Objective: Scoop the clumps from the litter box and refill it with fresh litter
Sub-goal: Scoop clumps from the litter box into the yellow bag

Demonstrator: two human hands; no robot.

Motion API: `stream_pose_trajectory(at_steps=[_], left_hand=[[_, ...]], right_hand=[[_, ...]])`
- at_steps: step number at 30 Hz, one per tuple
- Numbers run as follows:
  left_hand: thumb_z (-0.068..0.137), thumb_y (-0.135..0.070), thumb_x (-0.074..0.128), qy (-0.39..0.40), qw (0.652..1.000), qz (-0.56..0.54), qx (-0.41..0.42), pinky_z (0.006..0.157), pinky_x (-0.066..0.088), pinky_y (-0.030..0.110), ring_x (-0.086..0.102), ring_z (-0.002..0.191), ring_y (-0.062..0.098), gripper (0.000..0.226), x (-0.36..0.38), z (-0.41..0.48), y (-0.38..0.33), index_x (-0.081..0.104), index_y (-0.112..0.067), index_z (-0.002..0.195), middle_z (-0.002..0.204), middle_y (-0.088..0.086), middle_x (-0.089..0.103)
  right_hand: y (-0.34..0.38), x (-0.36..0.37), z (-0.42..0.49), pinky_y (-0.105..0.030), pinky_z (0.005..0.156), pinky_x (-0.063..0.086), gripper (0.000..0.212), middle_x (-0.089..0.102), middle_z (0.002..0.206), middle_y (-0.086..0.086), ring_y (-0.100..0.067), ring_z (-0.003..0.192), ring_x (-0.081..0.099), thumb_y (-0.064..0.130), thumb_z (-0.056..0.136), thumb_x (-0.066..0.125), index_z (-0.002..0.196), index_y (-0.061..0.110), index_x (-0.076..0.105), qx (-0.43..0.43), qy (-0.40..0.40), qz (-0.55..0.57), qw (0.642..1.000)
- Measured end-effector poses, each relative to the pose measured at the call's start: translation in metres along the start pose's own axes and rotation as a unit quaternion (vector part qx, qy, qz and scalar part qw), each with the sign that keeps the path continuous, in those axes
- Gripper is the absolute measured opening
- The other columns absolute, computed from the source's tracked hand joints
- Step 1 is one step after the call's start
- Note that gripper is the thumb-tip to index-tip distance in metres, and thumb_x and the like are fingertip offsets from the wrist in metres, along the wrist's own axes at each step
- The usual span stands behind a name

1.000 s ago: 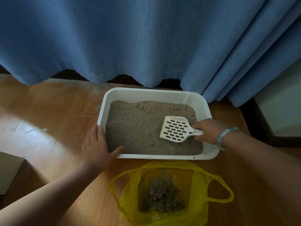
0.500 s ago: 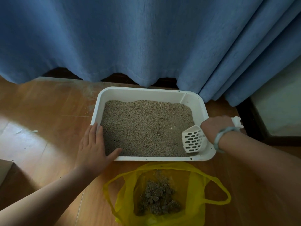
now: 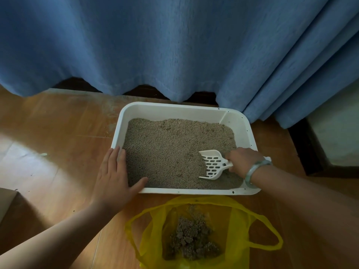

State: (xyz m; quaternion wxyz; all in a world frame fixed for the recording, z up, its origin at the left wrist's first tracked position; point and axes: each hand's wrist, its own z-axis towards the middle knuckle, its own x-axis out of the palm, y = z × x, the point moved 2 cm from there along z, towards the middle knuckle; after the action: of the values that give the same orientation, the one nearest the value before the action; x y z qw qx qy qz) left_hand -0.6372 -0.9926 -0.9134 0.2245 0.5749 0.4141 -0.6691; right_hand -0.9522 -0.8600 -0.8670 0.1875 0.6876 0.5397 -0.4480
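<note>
Litter box (image 3: 174, 107): white moulded plastic tray, rectangular, with rounded corners and a flat rim. It stood on the floor with its far side just beside the curtain hem.
Litter (image 3: 171, 152): fine beige-grey granules with an uneven surface, lying inside the litter box.
Scoop (image 3: 212, 165): rigid white plastic with a flared blade and rows of oblong slots. It was turned on edge, its lower edge set into the litter at the near right of the box.
Right hand (image 3: 242, 161): fingers were curled round the scoop handle, back of the hand upward.
Bracelet (image 3: 254, 171): smooth, pale green ring on the right wrist.
Left hand (image 3: 114, 177): lay flat, palm down, over the near left corner of the rim. The fingers were straight and gripped nothing; the thumb was spread over the litter's near edge.
Bag (image 3: 239, 216): thin translucent yellow plastic with loop handles, mouth open, on the floor just in front of the box.
Clumps (image 3: 191, 239): dark grey-brown lumps piled in the bag.
Curtain (image 3: 174, 45): matt blue woven cloth in deep folds.
Floor (image 3: 58, 133): glossy orange-brown wood planks.
</note>
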Motion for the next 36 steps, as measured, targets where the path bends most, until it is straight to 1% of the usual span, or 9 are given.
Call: stream_pose_trajectory(at_steps=[6, 11, 15, 20, 24, 26, 28, 31, 36], left_hand=[[0.073, -0.073, 0.035, -0.004, 1.0, -0.004, 0.008, 0.115, 0.019, 0.047, 0.015, 0.143, 0.03, 0.101, 0.0, 0.0, 0.0, 0.026, -0.003, 0.146, 0.151, 0.017, 0.027], [0.077, -0.08, 0.02, 0.003, 1.0, 0.001, 0.014, 0.115, 0.02, 0.046, 0.016, 0.142, 0.03, 0.103, 0.002, 0.002, 0.001, 0.026, -0.003, 0.145, 0.151, 0.016, 0.028], [0.076, -0.072, 0.036, -0.009, 1.0, -0.001, 0.015, 0.114, 0.021, 0.047, 0.018, 0.142, 0.03, 0.098, 0.003, 0.001, 0.002, 0.027, -0.002, 0.145, 0.15, 0.017, 0.03], [0.073, -0.069, 0.041, -0.015, 1.0, -0.024, 0.002, 0.114, 0.019, 0.045, 0.016, 0.142, 0.03, 0.1, 0.001, 0.001, 0.001, 0.023, -0.004, 0.146, 0.152, 0.018, 0.024], [0.069, -0.07, 0.041, -0.021, 0.998, -0.051, -0.035, 0.114, 0.012, 0.04, 0.009, 0.144, 0.03, 0.107, 0.001, 0.0, 0.001, 0.013, -0.005, 0.149, 0.156, 0.017, 0.011], [0.073, -0.066, 0.05, -0.016, 0.996, -0.061, -0.059, 0.115, 0.01, 0.038, 0.006, 0.145, 0.03, 0.106, -0.001, 0.004, -0.001, 0.009, -0.004, 0.149, 0.157, 0.018, 0.006], [0.078, -0.054, 0.063, -0.012, 0.995, -0.064, -0.081, 0.118, 0.011, 0.038, 0.006, 0.145, 0.029, 0.104, -0.003, 0.01, -0.002, 0.007, -0.002, 0.149, 0.157, 0.018, 0.007], [0.08, -0.049, 0.065, -0.016, 0.994, -0.049, -0.092, 0.117, 0.014, 0.039, 0.012, 0.144, 0.03, 0.102, -0.011, 0.022, -0.002, 0.006, -0.001, 0.149, 0.155, 0.018, 0.016], [0.079, -0.05, 0.065, -0.012, 0.994, -0.049, -0.101, 0.116, 0.017, 0.04, 0.018, 0.142, 0.03, 0.102, -0.014, 0.036, 0.002, 0.006, -0.004, 0.149, 0.153, 0.015, 0.024]], right_hand=[[0.025, -0.009, 0.015, -0.028, 0.062, 0.041, 0.022, 0.059, 0.084, 0.0, -0.019, 0.073, 0.055, 0.021, 0.084, 0.065, 0.106, 0.02, 0.064, -0.027, -0.019, 0.044, 0.998], [0.041, -0.011, 0.02, -0.029, 0.074, 0.046, 0.024, 0.064, 0.101, -0.001, -0.019, 0.088, 0.059, 0.026, 0.087, 0.062, 0.111, 0.021, 0.061, -0.058, -0.059, 0.141, 0.987], [0.046, -0.006, 0.019, -0.024, 0.07, 0.034, 0.024, 0.062, 0.106, 0.003, -0.013, 0.087, 0.052, 0.029, 0.087, 0.062, 0.111, 0.024, 0.06, -0.055, -0.081, 0.178, 0.979], [0.047, 0.007, 0.025, -0.028, 0.077, 0.04, 0.029, 0.062, 0.107, 0.001, -0.016, 0.094, 0.054, 0.028, 0.084, 0.066, 0.113, 0.025, 0.061, -0.065, -0.08, 0.265, 0.959], [0.037, 0.013, 0.021, -0.025, 0.063, 0.042, 0.023, 0.062, 0.094, 0.002, -0.012, 0.075, 0.057, 0.022, 0.084, 0.067, 0.106, 0.026, 0.063, -0.048, -0.086, 0.366, 0.925], [0.029, 0.008, 0.02, -0.022, 0.054, 0.044, 0.021, 0.064, 0.086, 0.005, -0.012, 0.066, 0.06, 0.018, 0.085, 0.066, 0.105, 0.026, 0.062, -0.036, -0.09, 0.392, 0.915], [0.021, -0.001, 0.026, -0.023, 0.058, 0.041, 0.021, 0.064, 0.089, 0.004, -0.013, 0.071, 0.058, 0.019, 0.086, 0.064, 0.107, 0.024, 0.062, -0.028, -0.105, 0.345, 0.932], [0.014, -0.016, 0.04, -0.027, 0.069, 0.04, 0.022, 0.065, 0.095, -0.001, -0.016, 0.08, 0.054, 0.025, 0.088, 0.062, 0.109, 0.021, 0.063, -0.011, -0.128, 0.233, 0.964], [0.021, -0.046, 0.063, -0.029, 0.066, 0.045, 0.016, 0.063, 0.093, -0.004, -0.02, 0.077, 0.057, 0.026, 0.091, 0.056, 0.104, 0.019, 0.063, 0.011, -0.119, 0.081, 0.99]])
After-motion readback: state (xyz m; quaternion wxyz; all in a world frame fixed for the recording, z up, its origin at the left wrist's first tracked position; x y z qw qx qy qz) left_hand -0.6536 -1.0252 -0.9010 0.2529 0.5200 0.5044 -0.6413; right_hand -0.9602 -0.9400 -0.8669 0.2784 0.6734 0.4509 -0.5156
